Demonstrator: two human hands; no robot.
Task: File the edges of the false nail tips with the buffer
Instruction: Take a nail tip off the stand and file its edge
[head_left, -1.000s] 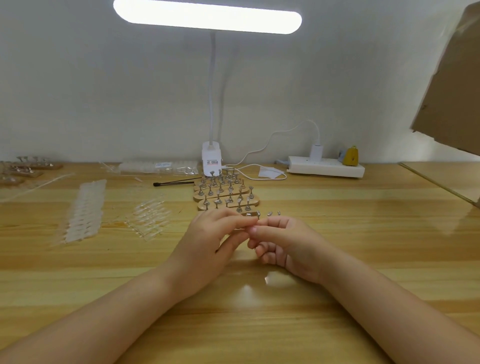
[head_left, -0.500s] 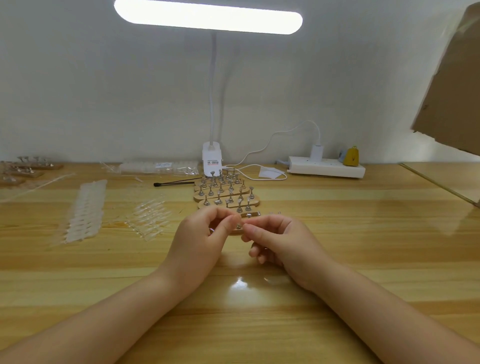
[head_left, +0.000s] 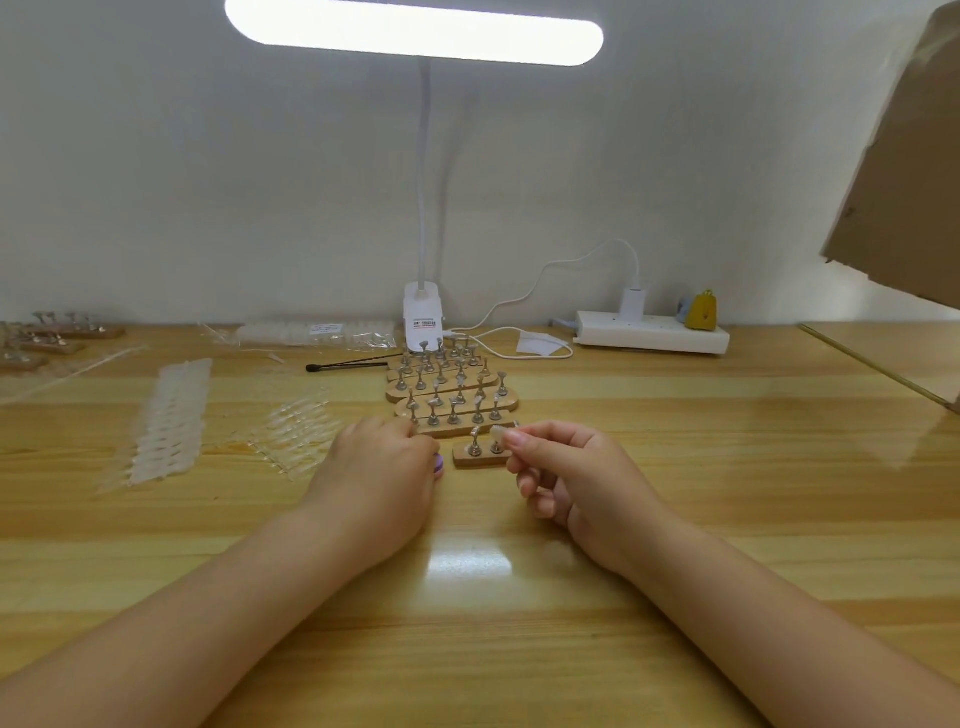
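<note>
Clear plastic tip (head_left: 497, 431) pinched in right hand (head_left: 571, 475) just above stand (head_left: 479, 457); I'd guess light, flexy, slippery, so hold by sides. Left hand (head_left: 376, 470) curled round buffer (head_left: 439, 466), mostly hidden.

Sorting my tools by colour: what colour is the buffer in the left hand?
Purple, peeking from under the left hand as the buffer; head view.

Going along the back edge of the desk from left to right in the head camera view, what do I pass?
Wooden nail stands → bag of nail tips → white lamp base → folded white paper → white power strip → small yellow object.
</note>
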